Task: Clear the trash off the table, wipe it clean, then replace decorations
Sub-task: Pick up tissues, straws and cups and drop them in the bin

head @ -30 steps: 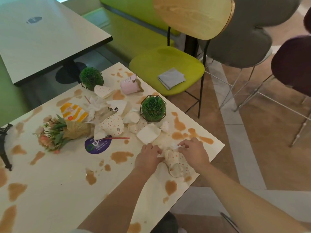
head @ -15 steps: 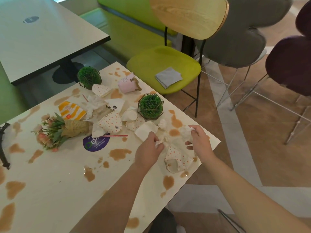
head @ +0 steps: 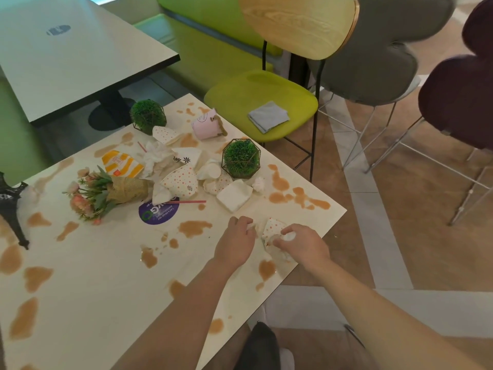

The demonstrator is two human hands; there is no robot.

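Note:
The cream table (head: 88, 284) is blotched with brown spills and strewn with trash. My right hand (head: 302, 245) grips a crumpled white napkin over a crushed dotted paper cup (head: 272, 227) near the right edge. My left hand (head: 236, 243) pinches a small white scrap beside that cup. Farther back lie more dotted cups (head: 181, 182), a folded napkin (head: 234, 194), a pink cup (head: 206, 125) on its side, a striped wrapper (head: 120, 164) and a red straw (head: 190, 201). Decorations: two green ball plants (head: 241, 158) (head: 147, 116), a tipped bouquet (head: 106, 192), a black tower figure (head: 10, 206).
A lime chair (head: 261, 94) with a grey cloth (head: 268, 119) on its seat stands behind the table. Grey and maroon chairs (head: 458, 102) stand to the right on the brown floor. Another table (head: 69, 52) is at the back left. A purple sticker (head: 158, 210) lies on the table.
My right hand came back down from the table's right edge onto the crushed dotted cup, still holding the napkin. My left hand drew nearer, next to the cup.

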